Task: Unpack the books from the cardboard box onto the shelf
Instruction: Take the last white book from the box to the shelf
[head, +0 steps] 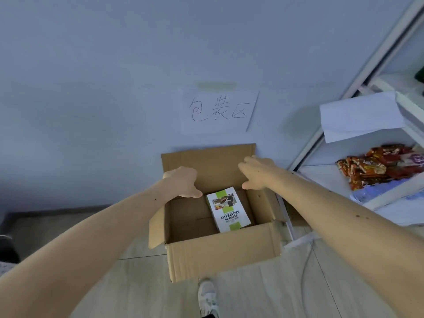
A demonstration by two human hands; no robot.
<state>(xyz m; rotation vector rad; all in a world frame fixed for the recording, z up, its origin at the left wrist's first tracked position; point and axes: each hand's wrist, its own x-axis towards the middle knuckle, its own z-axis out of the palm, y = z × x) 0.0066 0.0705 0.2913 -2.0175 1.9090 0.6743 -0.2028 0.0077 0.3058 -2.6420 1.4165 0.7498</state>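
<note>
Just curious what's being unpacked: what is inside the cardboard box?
One book with a green and white cover lies inside the cardboard box, towards its right side. The floor beside it looks bare. Anything beneath the book is hidden.

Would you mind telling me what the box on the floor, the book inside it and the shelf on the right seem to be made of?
The box looks like matte brown corrugated cardboard, judging by its folded flaps and raw edges. The book seems a paperback with a glossy printed cover, since it catches some light. The shelf is probably white-painted metal, going by its thin smooth posts, though that is uncertain.
</note>
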